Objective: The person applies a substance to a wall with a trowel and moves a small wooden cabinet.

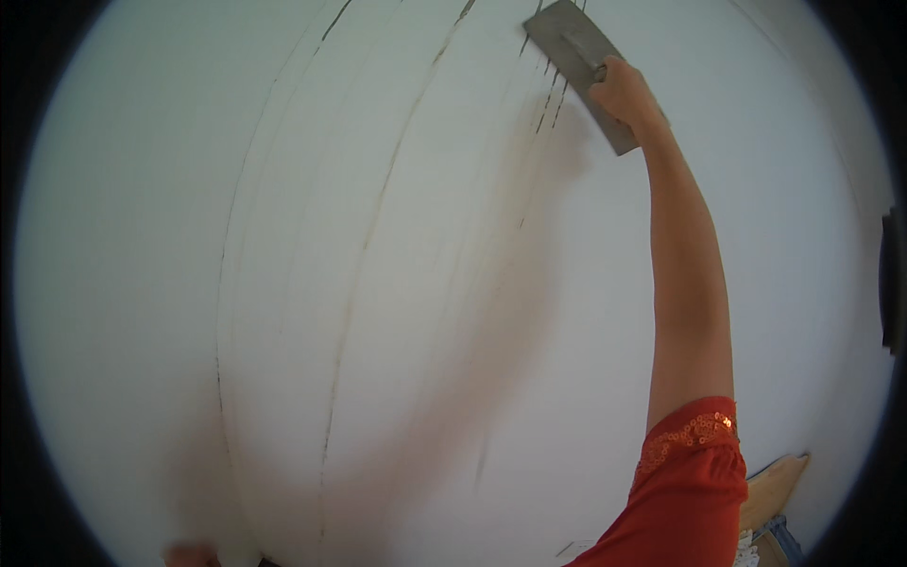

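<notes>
My right hand (625, 93) is closed around the handle of a grey rectangular plastering trowel (605, 130). My arm is stretched up, and the trowel lies slanted close to a white wall (425, 283), near the top of the view. Dark streaks (546, 109) run down the wall beside the trowel's left edge. Whether the blade presses flat on the wall is hard to tell. Only a small, blurred part of my left hand (192, 554) shows at the lower left edge; its fingers cannot be made out.
Long thin dark lines (351, 293) run down the wall to the left. My arm's shadow falls across it. At the lower right stand a light brown board (777, 489) and a blue item (784, 539). A dark object (889, 282) is at the far right edge.
</notes>
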Motion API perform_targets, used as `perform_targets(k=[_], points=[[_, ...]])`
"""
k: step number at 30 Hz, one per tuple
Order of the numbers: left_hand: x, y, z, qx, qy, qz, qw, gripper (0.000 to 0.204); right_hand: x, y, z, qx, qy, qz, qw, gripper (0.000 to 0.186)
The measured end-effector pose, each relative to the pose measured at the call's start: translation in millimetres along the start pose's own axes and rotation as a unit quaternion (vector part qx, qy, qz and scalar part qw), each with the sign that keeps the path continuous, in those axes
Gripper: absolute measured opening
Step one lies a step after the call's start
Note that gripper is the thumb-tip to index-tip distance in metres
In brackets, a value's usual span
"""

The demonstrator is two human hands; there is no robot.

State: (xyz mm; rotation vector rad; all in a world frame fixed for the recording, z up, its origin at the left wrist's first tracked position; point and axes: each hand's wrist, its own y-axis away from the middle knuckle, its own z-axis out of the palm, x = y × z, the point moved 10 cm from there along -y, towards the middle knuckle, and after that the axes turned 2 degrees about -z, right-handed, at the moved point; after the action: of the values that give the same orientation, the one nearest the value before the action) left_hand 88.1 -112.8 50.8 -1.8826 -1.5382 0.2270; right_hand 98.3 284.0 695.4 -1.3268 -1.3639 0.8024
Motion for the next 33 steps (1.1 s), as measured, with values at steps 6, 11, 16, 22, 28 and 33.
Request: perform_targets(k=[6,11,16,22,28,33], points=[[-3.1,15.2,-8.8,0.028,0.012,0.011,0.999,0.01,-0.6,-6.7,-5.1,-0.028,0.09,-0.003,0.996,0.018],[-8.0,12.9,-5.6,0.005,0.035,0.021,0.999,0.009,-14.1,16.2,-9.4,0.033,0.091,-0.097,0.991,0.017],[-11.5,-9.1,-37.2,0.033,0.079,0.056,0.995,0.01,-20.5,43.0,11.1,0.001,0.087,-0.081,0.993,0.017],[122.5,-89.7,-58.7,-0.281,0.611,-0.026,0.74,0.013,35.8,60.8,77.5,-0.058,0.105,-0.078,0.99,0.017],[226.5,-82.8,-198.5,-0.3,0.71,0.456,0.444,0.036,5.2,191.6,175.9,-0.218,-0.017,-0.052,0.974,0.018],[258.5,-108.3,-208.8,-0.375,0.536,0.436,0.617,0.017,-97.9,454.9,211.2,-0.682,-0.22,-0.018,0.697,0.025]])
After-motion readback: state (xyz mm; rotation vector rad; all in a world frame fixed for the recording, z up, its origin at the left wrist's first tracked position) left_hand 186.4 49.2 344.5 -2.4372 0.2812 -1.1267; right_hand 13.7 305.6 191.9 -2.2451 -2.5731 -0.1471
